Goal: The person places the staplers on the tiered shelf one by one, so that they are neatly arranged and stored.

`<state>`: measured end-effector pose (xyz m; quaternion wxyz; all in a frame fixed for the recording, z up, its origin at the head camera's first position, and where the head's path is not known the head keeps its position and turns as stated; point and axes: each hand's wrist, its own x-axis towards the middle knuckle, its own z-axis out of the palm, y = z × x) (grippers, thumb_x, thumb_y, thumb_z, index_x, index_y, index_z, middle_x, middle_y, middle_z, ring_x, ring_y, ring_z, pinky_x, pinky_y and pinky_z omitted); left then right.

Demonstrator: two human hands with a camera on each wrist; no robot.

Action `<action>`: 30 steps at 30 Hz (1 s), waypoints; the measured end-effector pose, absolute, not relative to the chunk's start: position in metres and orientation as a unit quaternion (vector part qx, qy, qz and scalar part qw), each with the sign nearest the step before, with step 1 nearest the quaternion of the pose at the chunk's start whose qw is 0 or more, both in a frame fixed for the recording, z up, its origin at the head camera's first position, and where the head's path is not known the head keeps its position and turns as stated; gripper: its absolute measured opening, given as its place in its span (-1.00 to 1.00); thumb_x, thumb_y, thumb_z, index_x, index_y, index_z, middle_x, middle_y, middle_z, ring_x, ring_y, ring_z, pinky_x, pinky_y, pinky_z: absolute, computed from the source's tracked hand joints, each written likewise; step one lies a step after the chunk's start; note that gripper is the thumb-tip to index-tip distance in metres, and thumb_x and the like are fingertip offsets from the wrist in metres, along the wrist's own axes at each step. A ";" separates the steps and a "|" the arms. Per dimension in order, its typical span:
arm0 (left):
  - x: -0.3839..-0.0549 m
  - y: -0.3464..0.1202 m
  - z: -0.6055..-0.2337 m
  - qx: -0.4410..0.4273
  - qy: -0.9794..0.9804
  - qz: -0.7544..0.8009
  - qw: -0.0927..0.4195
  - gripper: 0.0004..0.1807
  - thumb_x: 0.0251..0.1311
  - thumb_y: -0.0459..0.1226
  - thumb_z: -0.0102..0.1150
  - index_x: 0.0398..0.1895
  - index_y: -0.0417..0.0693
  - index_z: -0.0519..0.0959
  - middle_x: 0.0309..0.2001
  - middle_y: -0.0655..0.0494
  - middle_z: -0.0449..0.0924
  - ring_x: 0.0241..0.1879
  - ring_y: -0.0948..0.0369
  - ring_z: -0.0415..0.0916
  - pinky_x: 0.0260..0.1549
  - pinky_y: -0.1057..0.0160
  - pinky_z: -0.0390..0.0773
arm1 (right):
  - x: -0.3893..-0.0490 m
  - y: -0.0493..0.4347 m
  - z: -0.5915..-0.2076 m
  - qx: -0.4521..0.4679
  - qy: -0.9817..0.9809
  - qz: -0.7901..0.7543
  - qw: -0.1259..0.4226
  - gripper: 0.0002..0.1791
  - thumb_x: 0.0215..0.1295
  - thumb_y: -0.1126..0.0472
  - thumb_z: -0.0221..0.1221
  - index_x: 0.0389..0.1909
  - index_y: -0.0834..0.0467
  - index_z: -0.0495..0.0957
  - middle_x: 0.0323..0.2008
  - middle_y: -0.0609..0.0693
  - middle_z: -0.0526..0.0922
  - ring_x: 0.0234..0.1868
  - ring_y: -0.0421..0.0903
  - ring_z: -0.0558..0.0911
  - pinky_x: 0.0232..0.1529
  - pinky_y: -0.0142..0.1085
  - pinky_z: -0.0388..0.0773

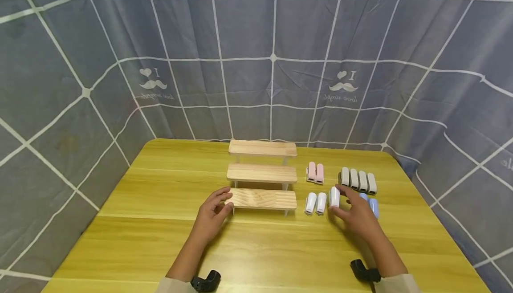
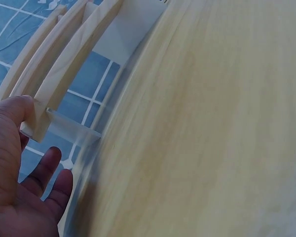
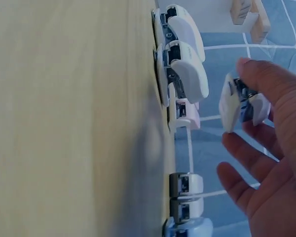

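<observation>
Between the thumb and fingers of my right hand [image 1: 358, 215] is a white mini stapler [image 1: 334, 197], held above the table in the right wrist view. Two more white mini staplers [image 1: 315, 203] stand side by side to its left. My left hand [image 1: 211, 215] grips the left end of the lowest board of a three-step wooden display stand [image 1: 262, 198]. In the left wrist view its thumb lies on the board's end [image 2: 37, 118], while the lower fingers stay off the wood. Part of the left index finger is hidden there behind the board.
Two pink staplers [image 1: 315, 172] stand right of the stand. Several grey-white staplers [image 1: 358, 180] form a row farther right, and blue staplers [image 1: 373, 207] are partly covered by my right hand. A grey checked curtain [image 1: 248, 81] surrounds the yellow wood-grain table [image 1: 160, 204].
</observation>
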<state>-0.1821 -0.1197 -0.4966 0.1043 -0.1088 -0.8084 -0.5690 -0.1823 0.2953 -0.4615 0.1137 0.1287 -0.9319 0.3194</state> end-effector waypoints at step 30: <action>-0.181 -0.123 -0.493 -0.107 -0.805 -0.577 0.086 -0.70 0.35 -0.31 0.22 0.11 -0.16 0.62 0.32 0.09 0.44 0.19 0.00 0.45 0.01 0.01 0.55 | -0.213 0.208 -0.414 0.267 -0.868 0.395 0.137 -0.31 0.14 0.29 0.44 0.31 0.26 0.44 0.16 0.14 0.58 0.12 0.10 0.56 0.03 0.12 0.52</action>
